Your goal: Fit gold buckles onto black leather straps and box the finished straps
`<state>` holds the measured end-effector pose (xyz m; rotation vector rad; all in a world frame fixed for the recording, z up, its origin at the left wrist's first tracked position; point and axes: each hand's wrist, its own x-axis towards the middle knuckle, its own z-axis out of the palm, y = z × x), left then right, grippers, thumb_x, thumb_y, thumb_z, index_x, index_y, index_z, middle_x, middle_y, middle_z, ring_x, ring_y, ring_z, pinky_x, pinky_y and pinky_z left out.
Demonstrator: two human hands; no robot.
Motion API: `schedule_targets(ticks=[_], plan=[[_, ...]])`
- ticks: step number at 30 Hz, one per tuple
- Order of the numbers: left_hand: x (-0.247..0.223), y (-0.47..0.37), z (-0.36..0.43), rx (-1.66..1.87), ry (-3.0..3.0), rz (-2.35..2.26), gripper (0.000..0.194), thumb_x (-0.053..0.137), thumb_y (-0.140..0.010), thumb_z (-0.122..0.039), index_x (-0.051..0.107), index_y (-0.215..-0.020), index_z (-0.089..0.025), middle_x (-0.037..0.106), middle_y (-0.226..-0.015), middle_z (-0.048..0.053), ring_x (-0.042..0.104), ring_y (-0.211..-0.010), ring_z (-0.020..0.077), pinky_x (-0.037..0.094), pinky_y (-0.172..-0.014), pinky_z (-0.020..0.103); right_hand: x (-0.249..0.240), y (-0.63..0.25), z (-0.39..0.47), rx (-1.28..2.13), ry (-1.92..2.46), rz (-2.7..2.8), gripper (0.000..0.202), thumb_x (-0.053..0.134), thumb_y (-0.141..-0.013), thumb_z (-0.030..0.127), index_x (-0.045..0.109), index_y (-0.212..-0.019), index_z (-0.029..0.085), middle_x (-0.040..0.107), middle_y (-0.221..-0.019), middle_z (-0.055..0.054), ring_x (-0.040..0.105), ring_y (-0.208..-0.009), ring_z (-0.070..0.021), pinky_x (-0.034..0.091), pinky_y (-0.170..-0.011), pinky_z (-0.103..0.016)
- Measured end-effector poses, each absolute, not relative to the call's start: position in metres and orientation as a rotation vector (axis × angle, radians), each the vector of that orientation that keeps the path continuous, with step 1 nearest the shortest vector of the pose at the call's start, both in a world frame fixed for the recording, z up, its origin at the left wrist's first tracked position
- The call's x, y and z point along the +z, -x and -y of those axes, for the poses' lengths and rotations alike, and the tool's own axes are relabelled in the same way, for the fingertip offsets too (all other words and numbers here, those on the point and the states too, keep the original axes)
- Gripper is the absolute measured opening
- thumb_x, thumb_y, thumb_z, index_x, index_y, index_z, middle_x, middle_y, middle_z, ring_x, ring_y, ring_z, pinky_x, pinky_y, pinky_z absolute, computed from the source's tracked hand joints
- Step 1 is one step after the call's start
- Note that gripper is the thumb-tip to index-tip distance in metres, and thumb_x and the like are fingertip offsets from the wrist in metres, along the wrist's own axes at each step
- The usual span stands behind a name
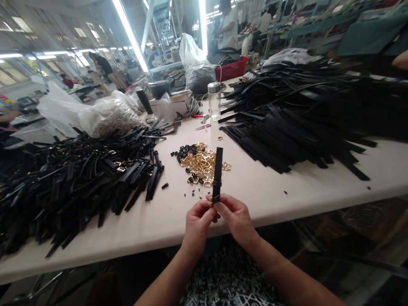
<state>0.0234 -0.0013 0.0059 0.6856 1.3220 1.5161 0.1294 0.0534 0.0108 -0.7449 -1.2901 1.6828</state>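
Both my hands meet above the table's front edge, pinching the lower end of a black strap that stands upright. A narrow black loop runs round the strap a little above my fingers. My left hand is closed at the strap's base, where a bit of gold metal shows, probably part of a buckle. My right hand is closed there too, thumb and fingers on the strap. Just beyond lies a heap of gold buckles, with small black loops beside it.
Many black straps with buckles cover the table's left side. A wide stack of long black straps fills the right. Behind are a glass bottle, small scissors, a red basket and plastic bags. People work farther back.
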Motion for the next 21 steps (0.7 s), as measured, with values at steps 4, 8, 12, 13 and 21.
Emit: schedule_targets(ticks=[4, 8, 12, 13, 21], plan=[[0.014, 0.008, -0.005, 1.38, -0.894, -1.463, 0.02, 0.076, -0.073, -0.036, 0.073, -0.081, -0.017, 0.069, -0.073, 0.004, 0.062, -0.063, 0.0154, 0.048, -0.058, 0.026, 0.007, -0.142, -0.064, 1.449, 0.774, 1.416, 0.024, 0.064, -0.09, 0.042, 0.073, -0.093, 0.019, 0.074, -0.086, -0.006, 0.068, -0.078, -0.019, 0.057, -0.076, -0.033], [0.018, 0.059, -0.025, 1.407, -1.108, -1.731, 0.019, 0.074, -0.073, -0.036, 0.074, -0.082, -0.018, 0.067, -0.068, 0.002, 0.061, -0.062, 0.0156, 0.047, -0.058, 0.025, 0.001, -0.152, -0.069, 1.431, 0.853, 1.438, 0.025, 0.06, -0.093, 0.042, 0.067, -0.092, 0.017, 0.073, -0.078, -0.005, 0.071, -0.069, -0.017, 0.057, -0.066, -0.029], [0.016, 0.093, -0.049, 1.171, -1.516, -2.001, 0.018, 0.072, -0.077, -0.035, 0.075, -0.086, -0.02, 0.07, -0.084, 0.004, 0.061, -0.065, 0.0162, 0.047, -0.062, 0.027, -0.006, -0.154, -0.068, 1.456, 0.854, 1.468, 0.026, 0.056, -0.094, 0.042, 0.061, -0.086, 0.017, 0.073, -0.079, -0.005, 0.069, -0.061, -0.0147, 0.055, -0.058, -0.026], [0.016, 0.096, -0.053, 1.073, -1.623, -2.056, 0.018, 0.072, -0.077, -0.034, 0.075, -0.089, -0.021, 0.07, -0.089, 0.005, 0.063, -0.067, 0.0168, 0.047, -0.065, 0.029, -0.008, -0.154, -0.068, 1.45, 0.856, 1.483, 0.026, 0.056, -0.095, 0.041, 0.06, -0.085, 0.018, 0.072, -0.078, -0.005, 0.069, -0.061, -0.0145, 0.054, -0.058, -0.025], [0.007, 0.093, -0.068, 0.777, -1.959, -2.147, 0.016, 0.063, -0.085, -0.027, 0.076, -0.093, -0.023, 0.071, -0.093, 0.007, 0.066, -0.075, 0.0206, 0.047, -0.075, 0.033, -0.016, -0.151, -0.069, 1.422, 0.869, 1.529, 0.022, 0.055, -0.094, 0.037, 0.06, -0.083, 0.018, 0.071, -0.074, -0.004, 0.065, -0.055, -0.0125, 0.051, -0.053, -0.024]])
